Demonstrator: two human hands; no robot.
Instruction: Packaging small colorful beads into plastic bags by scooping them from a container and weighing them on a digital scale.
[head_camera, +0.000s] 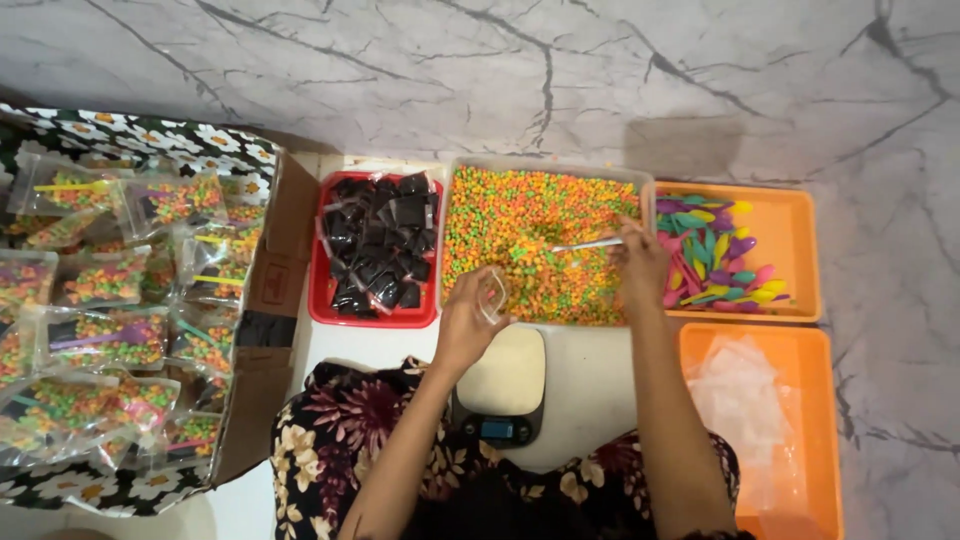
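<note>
Nearest, a small kitchen scale (505, 385) sits at six o'clock, bare-topped, just under the left hand (468, 322), whose fingers pinch a small clear bag (493, 297) at the bin's near rim. Beyond, at twelve o'clock, the right hand (640, 262) grips a white scoop (590, 243) dipped into the clear bin (547, 167) of coloured cereal bits (520, 225). I judge spillage the main risk: the bag's mouth looks limp, so a tilted scoop could scatter bits across the floor, or into the red tray (322, 300) at ten o'clock.

Cereal tray (545, 172) between sachet tray (322, 300) left, spoon tray (800, 250) right; scale (510, 385) before it.
</note>
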